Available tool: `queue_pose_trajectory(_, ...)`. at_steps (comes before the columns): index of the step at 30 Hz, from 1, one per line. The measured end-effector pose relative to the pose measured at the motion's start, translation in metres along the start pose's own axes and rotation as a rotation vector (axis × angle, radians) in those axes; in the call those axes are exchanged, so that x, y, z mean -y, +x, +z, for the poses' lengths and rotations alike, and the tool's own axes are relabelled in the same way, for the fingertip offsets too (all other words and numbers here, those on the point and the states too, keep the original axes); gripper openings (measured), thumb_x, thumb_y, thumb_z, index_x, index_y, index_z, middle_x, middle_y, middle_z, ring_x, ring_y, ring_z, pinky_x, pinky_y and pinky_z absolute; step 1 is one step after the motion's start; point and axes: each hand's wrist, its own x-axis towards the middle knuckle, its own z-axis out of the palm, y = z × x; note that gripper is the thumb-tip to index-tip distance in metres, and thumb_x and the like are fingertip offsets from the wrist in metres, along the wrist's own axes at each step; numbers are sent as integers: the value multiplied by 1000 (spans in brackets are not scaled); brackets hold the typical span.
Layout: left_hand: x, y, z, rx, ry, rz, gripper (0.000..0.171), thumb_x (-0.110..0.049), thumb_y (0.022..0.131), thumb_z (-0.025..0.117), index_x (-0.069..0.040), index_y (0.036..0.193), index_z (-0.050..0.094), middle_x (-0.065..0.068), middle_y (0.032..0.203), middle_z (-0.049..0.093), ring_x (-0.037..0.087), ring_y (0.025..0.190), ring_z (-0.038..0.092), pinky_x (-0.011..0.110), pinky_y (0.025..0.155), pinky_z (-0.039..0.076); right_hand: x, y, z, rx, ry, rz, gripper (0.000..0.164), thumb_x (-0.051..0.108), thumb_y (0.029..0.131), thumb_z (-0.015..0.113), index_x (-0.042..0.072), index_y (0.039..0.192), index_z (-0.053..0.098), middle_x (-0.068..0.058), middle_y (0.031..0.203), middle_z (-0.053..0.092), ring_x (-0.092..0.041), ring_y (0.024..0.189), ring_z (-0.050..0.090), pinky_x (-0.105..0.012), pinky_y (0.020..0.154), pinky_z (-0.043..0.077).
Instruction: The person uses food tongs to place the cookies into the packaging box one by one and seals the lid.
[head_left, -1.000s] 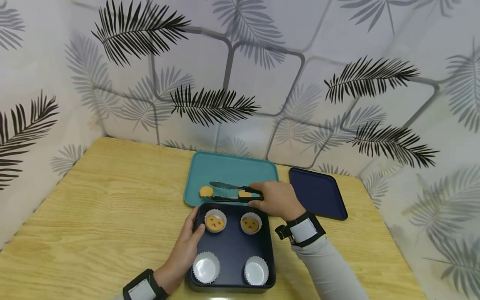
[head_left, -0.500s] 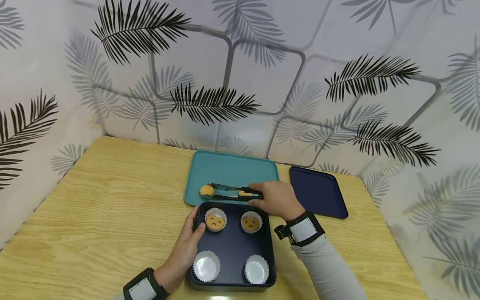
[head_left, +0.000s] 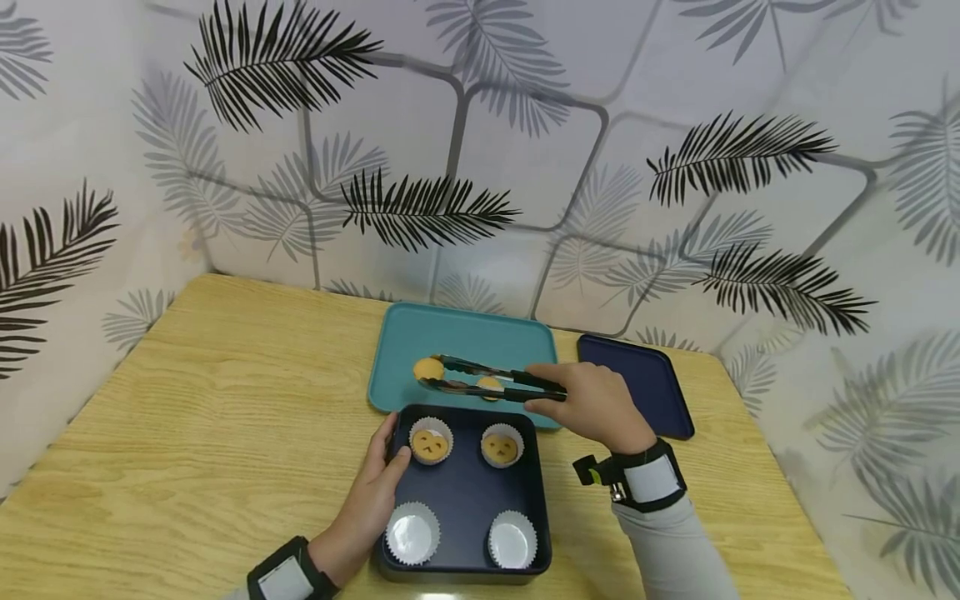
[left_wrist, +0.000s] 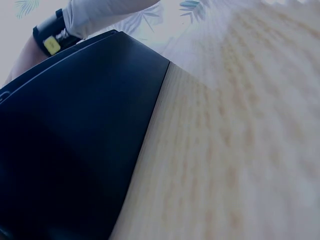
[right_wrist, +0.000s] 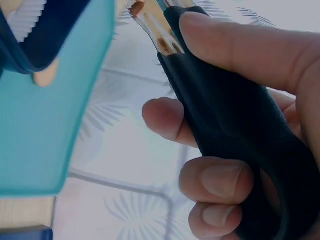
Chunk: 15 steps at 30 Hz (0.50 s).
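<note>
My right hand (head_left: pixel 592 404) grips black-handled tongs (head_left: pixel 536 387), thumb on one arm and fingers on the other in the right wrist view. A round golden cookie (head_left: pixel 428 369) is held at the tongs' tips, over the teal tray (head_left: pixel 480 321). Another cookie (head_left: pixel 491 387) lies on that tray, seen between the tongs' arms. My left hand (head_left: pixel 373 482) holds the left wall of a deep dark navy box (head_left: pixel 468 500), thumb over its rim. Inside, the two far paper cups contain face-patterned cookies (head_left: pixel 430 447); the two near paper cups (head_left: pixel 412 535) are empty.
A smaller navy tray (head_left: pixel 637 387) lies to the right of the teal one. All stand on a wood-grain table (head_left: pixel 225 400) against a leaf-patterned wall covering (head_left: pixel 480 167). The box's tall side wall (left_wrist: pixel 75 135) fills much of the left wrist view.
The tongs have closed in around the left cookie, and my right hand has moved up and right with it off its former spot. The left hand and box stay where they were.
</note>
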Motion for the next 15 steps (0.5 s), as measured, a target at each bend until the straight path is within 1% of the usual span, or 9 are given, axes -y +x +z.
queue_pose_trajectory(4,0,0,0,1,-1,-2,60,-19,111,35,-11,163,6,15,169,-3,37,154,-8,60,121,-1,0,-20,-12,-36,24,-15,51,35,87,80,15,133,69,-8,109,76,-6,58,50,-27,51,38)
queue_pose_trajectory(6,-1,0,0,-1,-6,-5,60,-18,111,35,-11,163,6,15,169,-2,37,154,-8,60,121,-1,0,-30,-15,-45,34,-27,50,35,87,80,15,132,70,-6,108,76,-6,63,53,-27,54,41)
queue_pose_trajectory(8,-1,0,0,-1,-13,-7,59,-18,112,35,-12,163,6,16,169,-2,37,154,-8,60,121,-1,0,-40,-18,-40,46,-40,48,35,87,80,16,131,71,-6,112,75,-8,71,60,-29,59,45)
queue_pose_trajectory(9,-1,0,0,1,-18,-6,59,-18,112,34,-12,163,6,16,169,-1,37,154,-8,60,121,-1,0,-46,-19,-32,54,-49,48,35,87,80,16,130,71,-5,115,75,-9,71,61,-29,62,46)
queue_pose_trajectory(10,-1,0,-1,4,-23,-8,59,-18,112,34,-12,163,6,16,169,-1,36,154,-8,60,121,-1,0,-51,-19,-22,57,-58,47,35,88,80,17,130,71,-4,116,75,-11,76,65,-30,65,49)
queue_pose_trajectory(12,-1,1,0,6,-27,-7,59,-19,112,34,-12,163,6,16,169,-1,36,154,-9,60,121,-1,0,-61,-20,3,65,-86,46,37,89,79,18,130,72,-2,117,74,-13,85,69,-31,69,51)
queue_pose_trajectory(14,-1,0,0,7,-26,-5,58,-19,112,34,-12,163,6,16,169,-1,36,154,-9,61,121,-2,1,-69,-20,38,81,-109,45,37,88,79,19,129,72,2,112,75,-10,81,67,-28,66,49)
queue_pose_trajectory(15,-1,0,0,6,-23,-3,58,-19,112,33,-12,163,6,16,169,-1,36,154,-9,62,121,-2,1,-73,-19,58,93,-123,45,37,88,79,18,129,72,3,110,75,-7,76,64,-26,64,47)
